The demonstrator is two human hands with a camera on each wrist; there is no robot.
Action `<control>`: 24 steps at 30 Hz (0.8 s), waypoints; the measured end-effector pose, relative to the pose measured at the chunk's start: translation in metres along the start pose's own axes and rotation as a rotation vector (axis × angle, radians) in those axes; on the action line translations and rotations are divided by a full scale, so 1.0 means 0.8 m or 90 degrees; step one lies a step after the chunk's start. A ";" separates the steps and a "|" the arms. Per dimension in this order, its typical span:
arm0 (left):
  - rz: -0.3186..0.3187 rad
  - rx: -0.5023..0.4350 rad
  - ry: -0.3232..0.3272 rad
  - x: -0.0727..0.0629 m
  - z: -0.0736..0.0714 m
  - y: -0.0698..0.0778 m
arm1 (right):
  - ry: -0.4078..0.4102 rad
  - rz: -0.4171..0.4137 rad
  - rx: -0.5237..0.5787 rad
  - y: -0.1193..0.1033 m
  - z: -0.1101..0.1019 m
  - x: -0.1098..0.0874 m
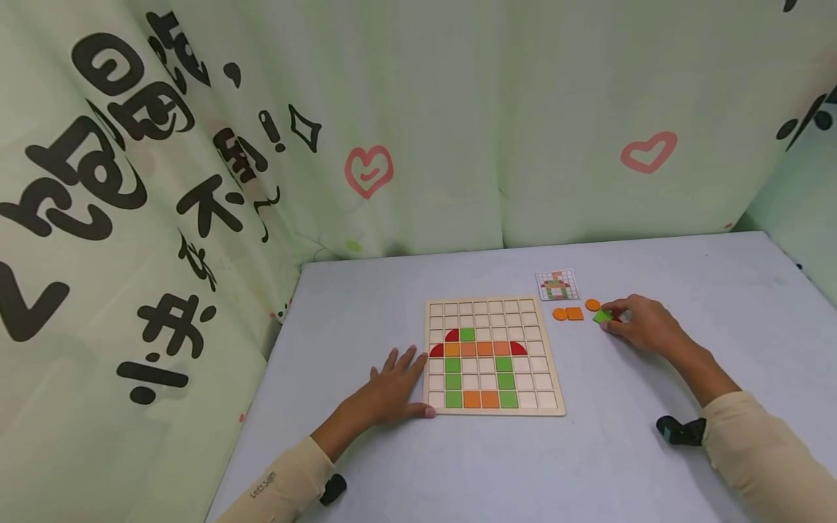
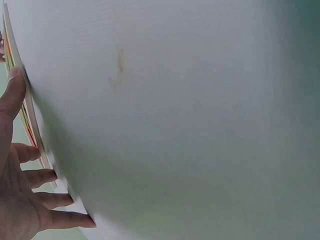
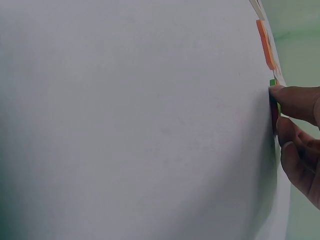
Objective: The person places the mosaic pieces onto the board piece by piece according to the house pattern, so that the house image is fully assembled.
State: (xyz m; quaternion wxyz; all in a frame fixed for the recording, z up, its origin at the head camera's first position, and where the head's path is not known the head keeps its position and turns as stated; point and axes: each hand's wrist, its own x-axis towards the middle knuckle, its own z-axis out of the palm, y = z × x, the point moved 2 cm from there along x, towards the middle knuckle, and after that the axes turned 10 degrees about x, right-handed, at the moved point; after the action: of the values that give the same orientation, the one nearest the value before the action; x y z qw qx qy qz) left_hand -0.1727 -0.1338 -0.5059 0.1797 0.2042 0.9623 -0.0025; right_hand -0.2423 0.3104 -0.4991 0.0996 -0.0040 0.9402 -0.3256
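Note:
A wooden grid board (image 1: 552, 374) lies on the table, with green, orange and red tiles set in several of its squares. My left hand (image 1: 387, 388) rests at the board's left edge, fingers spread, the thumb at the near left corner. In the left wrist view, the thumb and fingertips touch the board's edge (image 2: 31, 112). To the right of the board, my right hand (image 1: 644, 325) pinches a green square tile (image 1: 601, 317) between thumb and fingers. A dark red piece (image 3: 274, 117) shows at the fingertips in the right wrist view, partly hidden by the hand.
Beside the board lie an orange round tile (image 1: 559, 314), an orange square tile (image 1: 575, 314) and another orange round tile (image 1: 592, 305). Behind them is a small pattern card (image 1: 557, 285). A printed curtain (image 1: 445, 145) hangs along the table's far edge.

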 end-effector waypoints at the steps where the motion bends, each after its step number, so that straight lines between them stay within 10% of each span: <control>1: -0.001 0.001 0.001 0.000 0.000 0.000 | 0.000 -0.001 0.000 0.000 0.000 0.000; 24: 0.002 0.002 -0.005 0.002 0.001 -0.002 | -0.071 -0.064 0.000 0.001 -0.010 0.010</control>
State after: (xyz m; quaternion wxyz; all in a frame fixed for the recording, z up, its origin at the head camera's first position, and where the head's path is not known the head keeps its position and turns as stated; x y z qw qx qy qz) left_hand -0.1743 -0.1351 -0.5072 0.1830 0.2059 0.9613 -0.0048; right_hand -0.2519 0.3155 -0.4954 0.1354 -0.0692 0.9318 -0.3296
